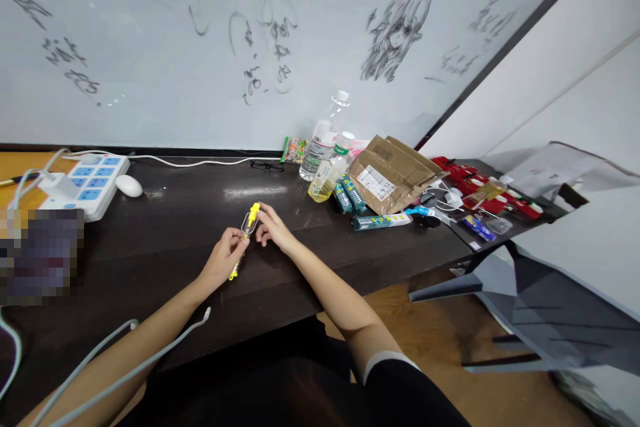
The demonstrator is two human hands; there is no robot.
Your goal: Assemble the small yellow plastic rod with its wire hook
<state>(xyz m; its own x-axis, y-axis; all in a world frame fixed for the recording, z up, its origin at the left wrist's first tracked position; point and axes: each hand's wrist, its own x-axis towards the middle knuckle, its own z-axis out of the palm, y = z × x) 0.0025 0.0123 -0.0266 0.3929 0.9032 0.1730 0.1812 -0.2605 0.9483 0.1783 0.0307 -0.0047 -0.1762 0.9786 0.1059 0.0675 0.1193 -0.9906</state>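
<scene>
My left hand (229,257) pinches a slim stick with yellow ends (254,213) and a clear-looking middle, holding it tilted just above the dark table. A thin pale loop shows beside its upper yellow end. Thumb and fingers of the left hand cover part of the middle, and the lower yellow tip sticks out below them. My right hand (273,228) is at the upper end, fingers bent and apart, one fingertip close to or touching the yellow part. The exact kind of stick is too small to make out.
Farther right stand a large water bottle (320,147), a smaller bottle of yellow drink (327,177), green boxes (345,195) and a cardboard parcel (393,173). Left are a power strip (95,183), a white mouse (129,185) and cables. A grey chair (565,307) is at the right.
</scene>
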